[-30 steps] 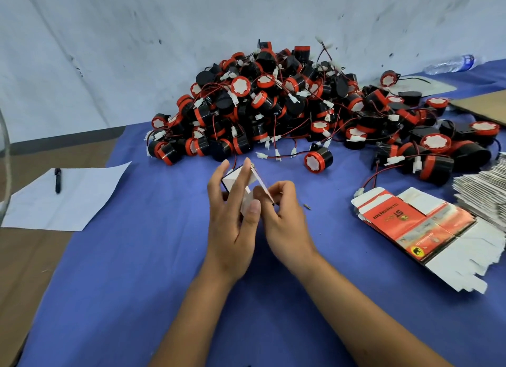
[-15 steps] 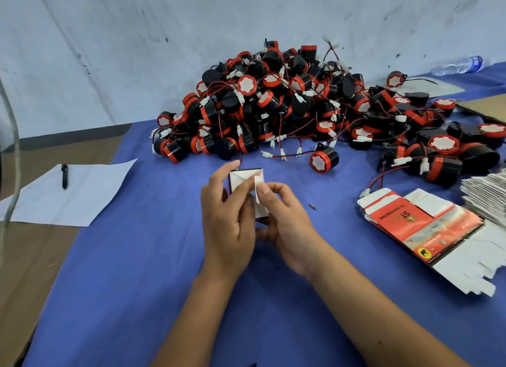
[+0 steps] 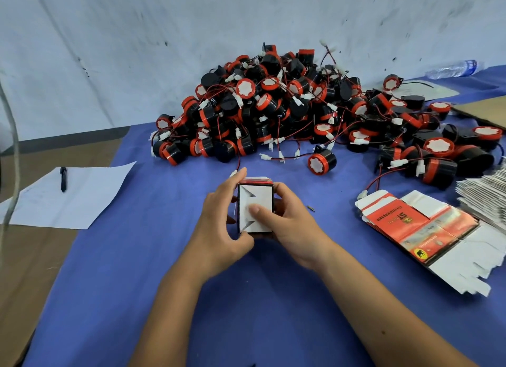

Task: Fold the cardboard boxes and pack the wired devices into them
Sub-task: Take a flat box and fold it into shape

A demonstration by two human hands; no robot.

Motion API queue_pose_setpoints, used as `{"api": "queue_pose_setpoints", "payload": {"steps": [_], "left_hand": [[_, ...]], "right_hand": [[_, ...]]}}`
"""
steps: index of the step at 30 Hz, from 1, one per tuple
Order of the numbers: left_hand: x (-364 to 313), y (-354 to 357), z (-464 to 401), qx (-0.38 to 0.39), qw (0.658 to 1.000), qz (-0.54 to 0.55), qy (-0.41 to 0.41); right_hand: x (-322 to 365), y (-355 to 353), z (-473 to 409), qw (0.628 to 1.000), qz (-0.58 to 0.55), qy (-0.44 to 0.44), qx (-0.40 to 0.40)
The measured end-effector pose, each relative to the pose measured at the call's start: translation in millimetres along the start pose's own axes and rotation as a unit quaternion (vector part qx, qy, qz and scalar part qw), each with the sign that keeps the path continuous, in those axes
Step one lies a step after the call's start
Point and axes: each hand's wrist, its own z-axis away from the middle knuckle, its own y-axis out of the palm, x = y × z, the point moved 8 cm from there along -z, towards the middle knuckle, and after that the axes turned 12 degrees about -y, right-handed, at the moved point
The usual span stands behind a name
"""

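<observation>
The likeliest failure, as I judge it, is the box (image 3: 256,208) springing apart: its interlocked white end flaps face the camera, pinned only by the right hand's (image 3: 290,227) thumb pressed flat on them, and if that thumb lifts before the tabs seat, the end could pop open and the device would later drop through. The left hand (image 3: 219,224) curls its fingers round the box's left wall and the right hand's fingers wrap its right side, so both hold the box firmly, lifted just above the cloth; too hard a squeeze could crease the thin card, I think. Beyond the box, the heap of wired devices (image 3: 287,112) is a lesser hazard: its red leads tangle, so pulling one unit may drag neighbours off the pile. One loose device (image 3: 321,161) lies just beyond the box to the right, easiest to take. The blue cloth (image 3: 137,271) covers the table under the box; behind the heap hangs a marked pale sheet (image 3: 137,51). Right of the box lies a flat unfolded carton (image 3: 416,229), with a stack of more blanks (image 3: 487,197) further right. Left of the box, well apart, rest a sheet of paper (image 3: 82,197) and a pen (image 3: 63,178). A plastic bottle (image 3: 454,68) lies far right beyond the heap.
</observation>
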Motion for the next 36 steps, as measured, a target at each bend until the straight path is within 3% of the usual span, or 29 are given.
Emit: {"api": "queue_pose_setpoints", "payload": {"steps": [7, 10, 13, 14, 15, 17, 18, 19, 22, 24, 26, 28, 30, 31, 33, 36], "left_hand": [[-7, 4, -1, -0.05, 0.995, -0.063, 0.066], [-7, -3, -4, -0.081, 0.993, -0.04, 0.073], [-4, -2, -5, -0.074, 0.995, -0.006, 0.071], [-1, 0, -5, -0.065, 0.996, 0.008, 0.06], [3, 2, -7, -0.052, 0.997, 0.037, 0.041], [12, 6, -10, -0.03, 0.989, 0.146, -0.018], [17, 7, -11, -0.033, 0.979, 0.195, -0.051], [21, 8, -11, -0.048, 0.971, 0.221, -0.08], [26, 8, -11, -0.113, 0.977, 0.141, -0.11], [28, 9, -11, -0.133, 0.979, 0.11, -0.105], [30, 8, -14, -0.141, 0.979, 0.1, -0.104], [33, 6, -16, -0.155, 0.979, 0.078, -0.11], [33, 7, -16, -0.164, 0.977, 0.062, -0.118], [33, 8, -15, -0.165, 0.977, 0.057, -0.121], [31, 8, -15, -0.168, 0.976, 0.056, -0.126], [34, 9, -17, -0.165, 0.975, 0.062, -0.138]], "right_hand": [[1, -8, -4, 0.998, 0.063, -0.025, -0.017], [8, -7, -6, 0.998, 0.054, -0.033, 0.026], [21, -11, -8, 0.99, 0.099, -0.095, 0.012], [29, -14, -7, 0.974, 0.176, -0.142, 0.003], [37, -15, -6, 0.933, 0.301, -0.198, 0.002], [44, -3, -2, 0.79, 0.546, -0.277, 0.029], [42, 2, -1, 0.745, 0.602, -0.28, 0.057], [34, 6, -3, 0.73, 0.627, -0.255, 0.096], [13, 13, 2, 0.735, 0.62, -0.183, 0.204], [28, 18, 7, 0.781, 0.54, -0.244, 0.198], [59, 7, 8, 0.823, 0.432, -0.357, 0.089], [81, -20, -1, 0.809, 0.424, -0.402, -0.062], [86, -49, -22, 0.749, 0.541, -0.351, -0.152], [79, -63, -40, 0.716, 0.626, -0.272, -0.146], [52, -94, -70, 0.671, 0.735, -0.091, -0.044], [36, -123, -88, 0.667, 0.744, 0.021, 0.04]]}}
